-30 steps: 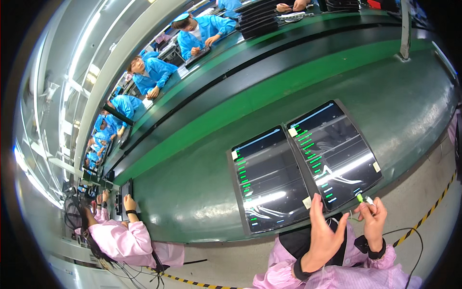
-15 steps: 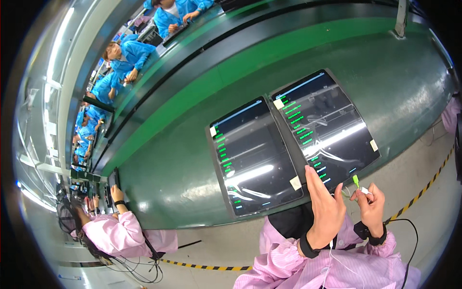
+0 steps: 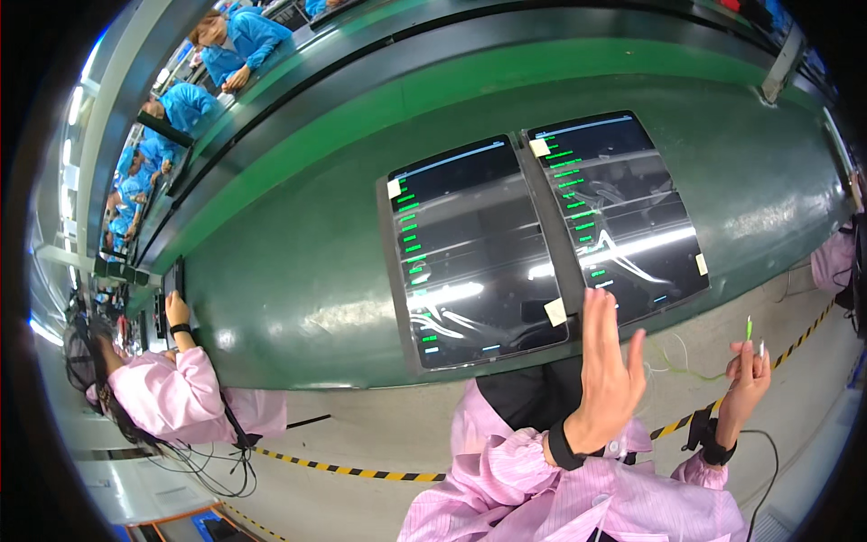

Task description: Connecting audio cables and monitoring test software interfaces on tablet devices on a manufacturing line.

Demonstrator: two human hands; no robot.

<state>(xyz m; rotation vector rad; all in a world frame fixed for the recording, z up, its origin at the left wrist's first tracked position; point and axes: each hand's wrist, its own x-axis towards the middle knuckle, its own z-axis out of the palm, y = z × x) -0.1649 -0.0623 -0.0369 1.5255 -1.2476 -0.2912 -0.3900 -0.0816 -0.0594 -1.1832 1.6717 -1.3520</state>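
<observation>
Two dark tablets with green text lists lie side by side on the green bench: the left tablet (image 3: 479, 244) and the right tablet (image 3: 623, 199). Pale sticky tabs mark their corners. My left hand (image 3: 607, 384) is open, fingers straight and thumb apart. Its fingertips reach the near left corner of the right tablet; touching or just above it, I cannot tell. Off the bench edge at the right, my right hand (image 3: 746, 384) pinches a cable with a green plug (image 3: 749, 330). A silver-white tip (image 3: 761, 348) also sticks up from those fingers. The thin cable (image 3: 691, 370) loops leftward.
The green bench (image 3: 298, 298) curves across the view, with a dark rail along its far side. A metal post (image 3: 781, 68) stands at the far right. A co-worker in pink (image 3: 172, 393) sits at the left; several people in blue work beyond the rail.
My right hand has moved right, away from the right tablet's near edge, carrying the green plug with it. My left hand stays by that tablet. The view has shifted slightly.
</observation>
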